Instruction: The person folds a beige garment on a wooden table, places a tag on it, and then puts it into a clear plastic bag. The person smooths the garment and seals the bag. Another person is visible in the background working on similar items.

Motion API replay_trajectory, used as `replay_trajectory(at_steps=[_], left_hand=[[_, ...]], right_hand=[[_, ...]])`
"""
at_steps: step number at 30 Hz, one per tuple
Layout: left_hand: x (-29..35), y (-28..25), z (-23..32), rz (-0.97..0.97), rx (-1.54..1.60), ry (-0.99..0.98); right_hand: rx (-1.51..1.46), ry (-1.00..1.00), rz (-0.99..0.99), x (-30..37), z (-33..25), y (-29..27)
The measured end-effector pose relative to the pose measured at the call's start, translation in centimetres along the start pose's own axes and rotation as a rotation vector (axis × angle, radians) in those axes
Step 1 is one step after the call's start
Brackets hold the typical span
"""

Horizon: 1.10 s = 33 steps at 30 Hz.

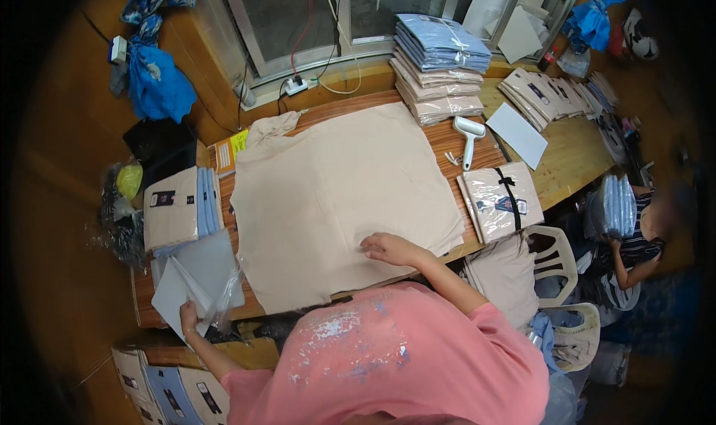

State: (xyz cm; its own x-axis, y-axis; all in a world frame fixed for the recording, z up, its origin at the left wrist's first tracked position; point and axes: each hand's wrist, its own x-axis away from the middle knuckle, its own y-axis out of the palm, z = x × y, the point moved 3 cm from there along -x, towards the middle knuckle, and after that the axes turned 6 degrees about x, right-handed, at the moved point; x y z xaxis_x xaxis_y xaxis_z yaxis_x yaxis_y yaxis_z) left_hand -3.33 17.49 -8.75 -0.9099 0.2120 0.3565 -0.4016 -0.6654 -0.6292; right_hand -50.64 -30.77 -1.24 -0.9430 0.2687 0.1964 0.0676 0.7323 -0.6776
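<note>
A large beige cloth (343, 194) lies spread nearly flat over the striped wooden table, with a bunched part at its far left corner. My right hand (388, 248) rests on or just over its near part, fingers stretched out and holding nothing. At the near left, my left hand (189, 318) is closed on the edge of a white sheet (173, 294), which looks like paper or thin card. Clear plastic bags (216, 264) lie beside and partly over that sheet. Just beyond them sits a stack of packed beige and blue garments (171, 214).
Tied packs of blue and beige garments (441, 59) stand at the back. A lint roller (468, 138) and a black-tied beige pack (503, 201) lie to the right. Plastic chairs (552, 264) stand at the right, and a person (645, 227) there holds blue packs.
</note>
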Motion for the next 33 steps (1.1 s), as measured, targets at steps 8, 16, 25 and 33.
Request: replay_trajectory(at_steps=[8, 16, 25, 33], left_hand=[[2.7, 1.6, 2.6, 0.300, -0.185, 0.300], [6.3, -0.7, 7.8, 0.675, -0.120, 0.334], [28.7, 4.0, 36.6, -0.183, 0.047, 0.608], [15.3, 16.3, 32.2, -0.290, 0.594, 0.639]], right_hand=[[0.095, 0.020, -0.085, -0.6, 0.9, -0.6], [0.076, 0.011, -0.122, 0.1, 2.9, -1.6], [-0.233, -0.276, 0.396, -4.9, -4.7, -9.0], [-0.727, 0.305, 0.022, -4.6, 3.6, -5.3]])
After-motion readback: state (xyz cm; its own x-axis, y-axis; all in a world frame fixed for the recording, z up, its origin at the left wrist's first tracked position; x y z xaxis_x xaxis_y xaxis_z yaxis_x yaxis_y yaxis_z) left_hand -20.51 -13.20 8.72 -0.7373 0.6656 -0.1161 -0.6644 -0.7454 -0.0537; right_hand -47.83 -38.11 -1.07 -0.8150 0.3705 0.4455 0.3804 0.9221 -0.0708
